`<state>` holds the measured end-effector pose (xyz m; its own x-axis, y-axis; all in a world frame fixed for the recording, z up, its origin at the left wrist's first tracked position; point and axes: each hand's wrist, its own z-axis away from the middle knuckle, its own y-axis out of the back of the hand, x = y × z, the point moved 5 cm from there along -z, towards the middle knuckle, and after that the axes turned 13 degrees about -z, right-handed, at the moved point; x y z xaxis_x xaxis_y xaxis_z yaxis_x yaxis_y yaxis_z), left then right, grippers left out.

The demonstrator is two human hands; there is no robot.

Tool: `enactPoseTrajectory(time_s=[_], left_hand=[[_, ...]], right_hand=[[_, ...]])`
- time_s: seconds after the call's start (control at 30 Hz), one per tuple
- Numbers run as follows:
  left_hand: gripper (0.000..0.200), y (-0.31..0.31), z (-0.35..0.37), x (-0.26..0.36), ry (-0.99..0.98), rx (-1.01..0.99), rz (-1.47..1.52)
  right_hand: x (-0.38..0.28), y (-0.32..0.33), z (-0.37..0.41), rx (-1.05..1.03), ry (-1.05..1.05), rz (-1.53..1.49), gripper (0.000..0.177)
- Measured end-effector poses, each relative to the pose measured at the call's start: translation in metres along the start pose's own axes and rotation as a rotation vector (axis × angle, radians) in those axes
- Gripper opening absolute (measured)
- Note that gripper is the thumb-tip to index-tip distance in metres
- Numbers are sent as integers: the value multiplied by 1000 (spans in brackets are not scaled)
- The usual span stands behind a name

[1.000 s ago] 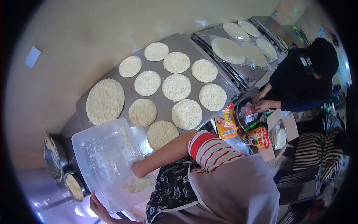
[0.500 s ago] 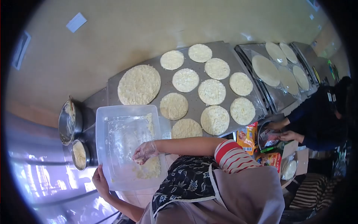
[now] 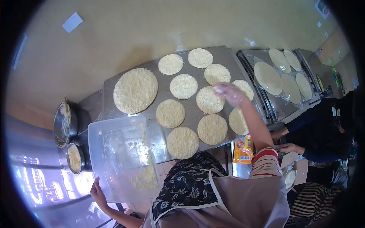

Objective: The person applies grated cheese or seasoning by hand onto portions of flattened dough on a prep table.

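A clear plastic tub [image 3: 125, 190] with shredded, cheese-like bits [image 3: 146, 178] along its right side is tilted at the table's left end. My left hand [image 3: 98, 194] grips its lower left edge. My right hand [image 3: 230, 94], in a thin clear glove, hovers over the upper right edge of a topped round base [image 3: 210, 100]; its fingers are bunched and slightly blurred, and a bit of white shows at the fingertips. Several small topped rounds and one large round [image 3: 135, 91] lie on the metal table [image 3: 152, 140].
A metal pot [image 3: 65, 123] and a bowl of pale shreds [image 3: 75, 159] stand at left. Plastic-wrapped rounds [image 3: 268, 78] lie on another surface at right. Near a co-worker's hands [image 3: 291, 148] are an orange packet [image 3: 243, 150] and a cardboard box [image 3: 301, 171].
My right hand has moved from inside the tub up and right to above the rounds. My left hand still holds the tub. The view has shifted slightly.
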<state>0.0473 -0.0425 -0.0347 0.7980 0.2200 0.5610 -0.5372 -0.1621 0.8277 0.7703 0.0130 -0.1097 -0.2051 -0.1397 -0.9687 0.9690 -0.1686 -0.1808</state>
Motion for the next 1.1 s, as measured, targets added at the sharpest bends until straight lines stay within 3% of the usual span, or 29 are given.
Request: enactPoseTrajectory(time_s=[0.07,0.1,0.17,0.2,0.27,0.3,0.37,0.47,0.5,0.53,0.57,0.6,0.67,0.8,0.87,1.1], left_hand=[[35,2,3,-1,56,13,-29],[35,1,5,2,69,8,-43],[36,3,7,8,76,-9,-60],[37,3,7,9,81,-18,-78],[38,2,6,7,68,13,-88],[38,3,5,6,71,-8,-83],[38,2,7,7,77,-30,-85],[38,3,9,10,70,4,-106],[39,3,10,12,68,-4,-114],[39,3,11,13,68,-13,-123],[39,3,11,9,74,-15,-126],[39,2,10,4,48,-7,-103],[39,1,13,1,29,-1,-80],[38,1,13,5,83,-12,-73],[38,1,14,4,83,-13,-72],[40,2,14,3,109,-35,-45]], right_hand=[[29,113,-12,245,-66,26,36],[14,129,-1,417,-112,-102,33],[11,172,2,589,-175,156,25],[13,184,-2,591,-180,156,25],[11,197,-10,578,-231,676,20],[16,200,-15,576,-236,675,20],[15,186,-30,388,154,1235,17],[46,193,-52,272,72,1423,17],[61,201,-62,268,71,1422,17],[88,222,-74,238,291,1103,7],[99,234,-76,205,489,774,15],[89,220,-71,200,485,774,15],[52,175,-54,233,267,1226,12],[36,157,-44,127,261,1032,17],[38,155,-42,198,133,1311,17],[37,141,-25,125,105,1261,19]])
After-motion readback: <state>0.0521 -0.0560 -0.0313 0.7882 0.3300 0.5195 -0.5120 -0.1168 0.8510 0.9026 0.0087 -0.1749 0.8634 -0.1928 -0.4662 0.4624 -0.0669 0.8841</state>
